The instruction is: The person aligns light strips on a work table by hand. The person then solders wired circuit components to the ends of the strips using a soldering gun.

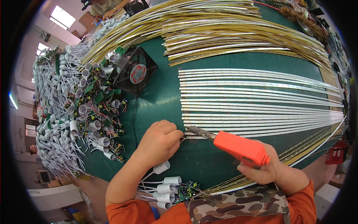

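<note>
My right hand (264, 172) is wrapped round the handle of a red soldering gun (240, 148). The gun's metal tip points left and meets the left ends of the nearest silver LED strips (257, 103), which lie side by side in a fan. Just left of that tip, my left hand (161, 141) is closed in a pinch, with thin wires (182, 140) showing at its fingertips; the fingers hide most of them. Below my left wrist, several white plastic caps (168, 188) with leads lie beside green circuit boards (187, 191) near my body.
A large heap of white caps, leads and boards (80, 108) covers the left side. Next to it stands a black fan (135, 71). Bundles of yellowish strips (238, 37) lie across the back of the green table (160, 102). Another person's hand (109, 14) shows at the far left.
</note>
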